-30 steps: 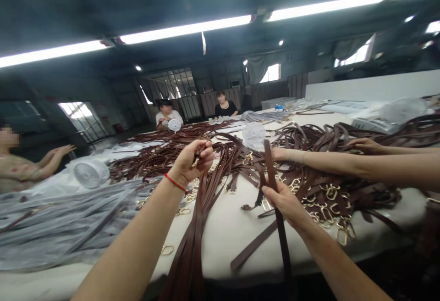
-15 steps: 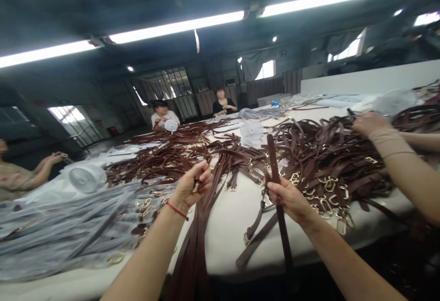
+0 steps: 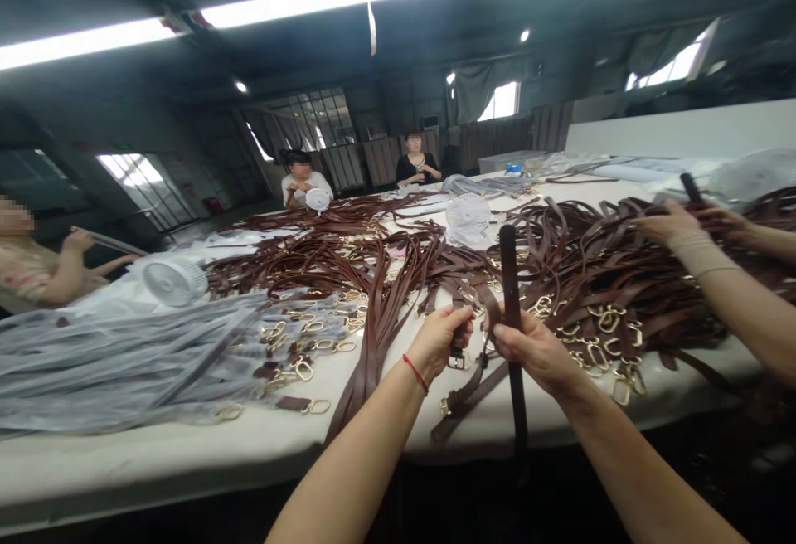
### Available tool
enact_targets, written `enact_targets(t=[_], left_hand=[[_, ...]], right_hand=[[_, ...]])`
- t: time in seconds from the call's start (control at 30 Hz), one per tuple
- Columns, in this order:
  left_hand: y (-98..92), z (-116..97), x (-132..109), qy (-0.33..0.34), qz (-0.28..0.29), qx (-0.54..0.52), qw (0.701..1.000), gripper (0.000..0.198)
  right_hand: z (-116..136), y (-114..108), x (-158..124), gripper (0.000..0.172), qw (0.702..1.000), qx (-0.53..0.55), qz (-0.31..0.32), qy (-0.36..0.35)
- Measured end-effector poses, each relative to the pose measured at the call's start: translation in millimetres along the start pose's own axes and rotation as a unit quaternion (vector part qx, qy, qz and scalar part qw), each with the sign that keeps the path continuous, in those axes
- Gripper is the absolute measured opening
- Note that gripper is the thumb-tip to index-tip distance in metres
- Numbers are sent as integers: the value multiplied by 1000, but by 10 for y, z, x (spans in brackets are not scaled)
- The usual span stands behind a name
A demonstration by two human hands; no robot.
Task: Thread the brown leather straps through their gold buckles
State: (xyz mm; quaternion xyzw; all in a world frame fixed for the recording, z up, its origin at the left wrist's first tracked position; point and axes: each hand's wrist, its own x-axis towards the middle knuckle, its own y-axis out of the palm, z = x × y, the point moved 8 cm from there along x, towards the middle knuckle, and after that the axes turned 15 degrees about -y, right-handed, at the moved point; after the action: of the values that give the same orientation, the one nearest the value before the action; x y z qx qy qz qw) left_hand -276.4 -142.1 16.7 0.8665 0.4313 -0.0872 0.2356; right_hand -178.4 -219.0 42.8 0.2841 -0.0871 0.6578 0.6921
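My right hand [image 3: 536, 353] grips a dark brown leather strap [image 3: 511, 279]. The strap's rounded end points up and its lower part hangs past the table edge. My left hand [image 3: 440, 343], with a red string bracelet at the wrist, is closed just left of it. Below its fingers a metal buckle [image 3: 458, 358] shows on a short brown strap piece; the rest is hidden by the hand. Under my hands another strap with a buckle [image 3: 445, 408] lies on the table. A bundle of long brown straps [image 3: 366, 328] runs to the left of my left hand.
On the right, brown straps with gold clasps [image 3: 597, 349] form a pile, where a co-worker's hands [image 3: 672, 225] work. Plastic-wrapped straps [image 3: 155, 366] cover the left side. Several fans stand about, including a white fan [image 3: 171, 281]. Other people sit around the cloth-covered table [image 3: 186, 465].
My left hand has moved right, close to my right hand and the strap. My right hand still holds the strap upright. The co-worker's hands on the right have shifted, and the view has turned slightly.
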Motion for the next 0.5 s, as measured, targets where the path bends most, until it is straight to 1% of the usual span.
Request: enact_targets(t=[0.03,0.1,0.17,0.27,0.33,0.37,0.43,0.47,0.5], left_hand=[[-46,-11,10,6,-10,-9,1000,29],[-205,-95,-9,16,-41,-34,998,23],[-391,-267,-102,29,-58,-57,996,18],[-626,-634,-374,59,-46,-86,993,11],[-717,-859,-592,76,-25,-93,992,7],[-745,-940,-695,82,-17,-92,992,7],[-786,-993,-863,83,-16,-94,992,8],[-803,-949,-922,73,-22,-102,992,9],[-821,-857,-967,57,-31,-119,991,10]], right_hand=[[11,-42,17,28,1000,8,-17,-1],[33,-102,82,28,999,12,-33,10],[31,-136,201,26,999,-4,-30,33],[-69,-158,502,20,994,-81,1,70],[-183,-181,786,14,984,-158,16,78],[-244,-196,940,12,979,-186,15,76],[-365,-219,1234,14,974,-217,1,69],[-424,-221,1354,17,972,-223,-5,69],[-480,-217,1444,18,971,-229,-7,71]])
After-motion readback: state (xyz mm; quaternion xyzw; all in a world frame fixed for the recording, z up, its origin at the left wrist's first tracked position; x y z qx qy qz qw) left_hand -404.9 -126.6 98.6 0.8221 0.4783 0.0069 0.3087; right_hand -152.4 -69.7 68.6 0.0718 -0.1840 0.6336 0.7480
